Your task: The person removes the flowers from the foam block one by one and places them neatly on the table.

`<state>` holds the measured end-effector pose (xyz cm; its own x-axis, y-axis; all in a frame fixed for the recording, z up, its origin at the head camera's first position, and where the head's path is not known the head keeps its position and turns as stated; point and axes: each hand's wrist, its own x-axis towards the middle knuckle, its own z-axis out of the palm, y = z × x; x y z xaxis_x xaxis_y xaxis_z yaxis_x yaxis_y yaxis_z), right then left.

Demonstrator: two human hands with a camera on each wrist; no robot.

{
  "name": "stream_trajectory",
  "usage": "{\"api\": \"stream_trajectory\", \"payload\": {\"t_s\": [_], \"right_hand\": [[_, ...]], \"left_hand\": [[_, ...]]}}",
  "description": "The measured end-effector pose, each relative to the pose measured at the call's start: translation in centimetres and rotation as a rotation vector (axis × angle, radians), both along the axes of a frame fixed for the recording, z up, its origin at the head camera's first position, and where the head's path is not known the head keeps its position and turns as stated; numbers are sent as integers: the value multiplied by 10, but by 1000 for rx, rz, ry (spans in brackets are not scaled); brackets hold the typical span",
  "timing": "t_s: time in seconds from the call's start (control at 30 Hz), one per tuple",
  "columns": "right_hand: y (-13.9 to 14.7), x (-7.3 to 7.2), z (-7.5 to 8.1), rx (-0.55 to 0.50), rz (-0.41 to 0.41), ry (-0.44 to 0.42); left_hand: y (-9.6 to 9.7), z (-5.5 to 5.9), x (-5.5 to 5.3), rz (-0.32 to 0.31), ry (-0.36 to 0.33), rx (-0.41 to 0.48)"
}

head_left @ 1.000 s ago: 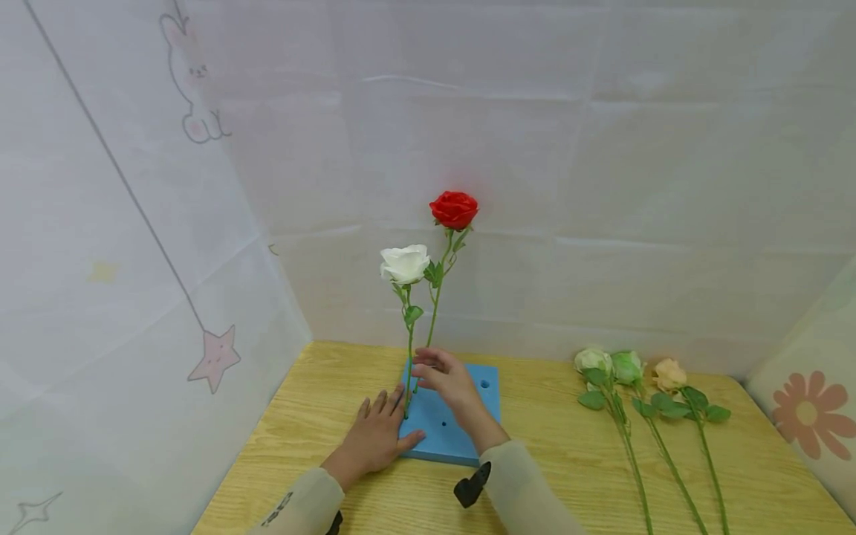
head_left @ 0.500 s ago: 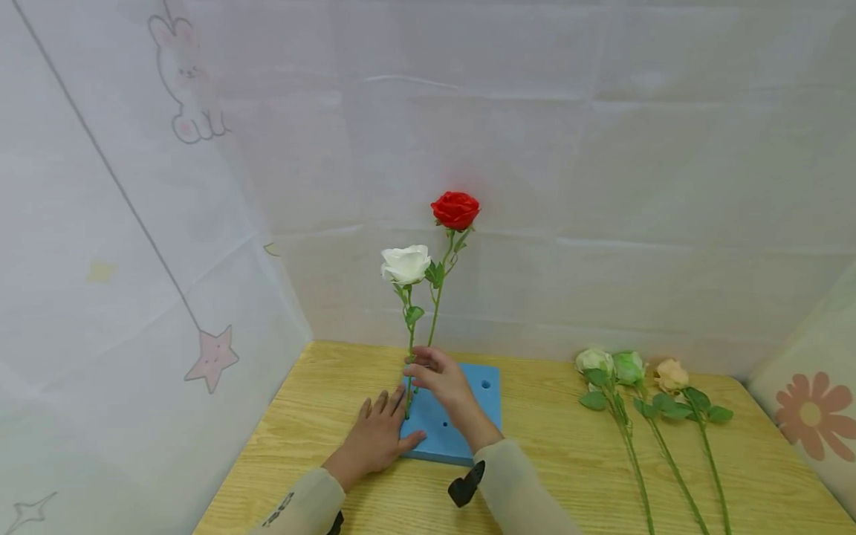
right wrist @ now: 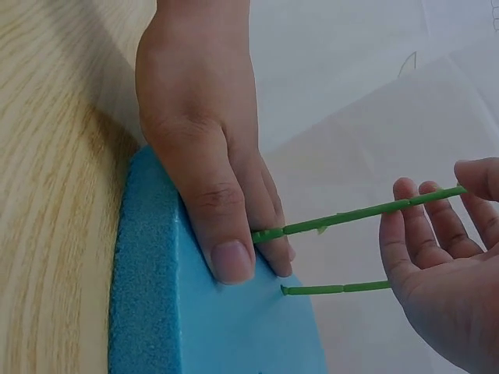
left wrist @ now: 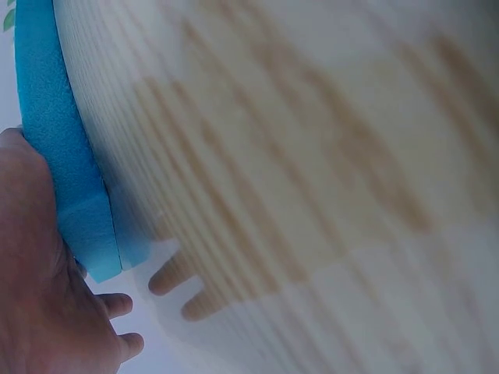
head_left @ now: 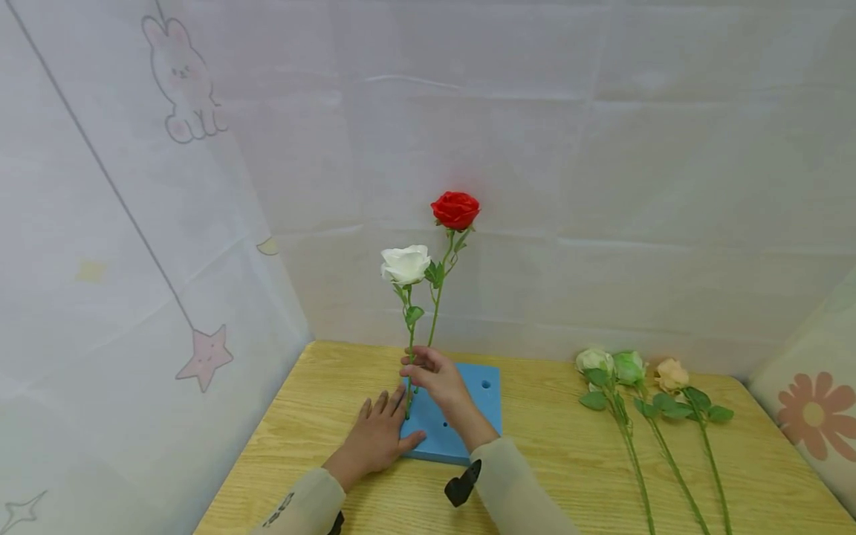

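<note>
A white rose (head_left: 405, 265) and a red rose (head_left: 455, 211) stand with their green stems in a blue foam block (head_left: 428, 438). My right hand (head_left: 438, 379) pinches the white rose's stem between thumb and fingers, a little above the block. In the right wrist view the thumb lies over that stem (right wrist: 351, 216), while the red rose's stem passes behind the hand. My left hand (head_left: 376, 432) rests with spread fingers on the block's left edge, thumb along the front. In the left wrist view the left hand (left wrist: 47, 273) lies against the block's side.
Three more roses lie on the wooden table (head_left: 548, 446) at the right: a pale white one (head_left: 595, 361), a green one (head_left: 628, 367) and a peach one (head_left: 671, 374). Further holes (head_left: 486, 384) show in the block. A printed cloth (head_left: 602, 186) stands behind the table.
My right hand has moved slightly left and its fingers have closed onto the white rose's stem. The left hand and both standing roses stay nearly where they were.
</note>
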<state>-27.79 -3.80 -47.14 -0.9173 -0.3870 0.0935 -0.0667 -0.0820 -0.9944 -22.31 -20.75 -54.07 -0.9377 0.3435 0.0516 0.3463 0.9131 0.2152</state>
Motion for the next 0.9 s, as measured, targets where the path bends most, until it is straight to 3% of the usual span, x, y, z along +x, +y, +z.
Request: {"api": "stream_trajectory", "payload": {"t_s": [0.5, 0.9], "right_hand": [[-3, 2, -5, -75, -5, -22], [-4, 7, 6, -66, -33, -16]], "left_hand": [[0, -11, -5, 10, 19, -19], [-2, -6, -3, 14, -5, -19]]}}
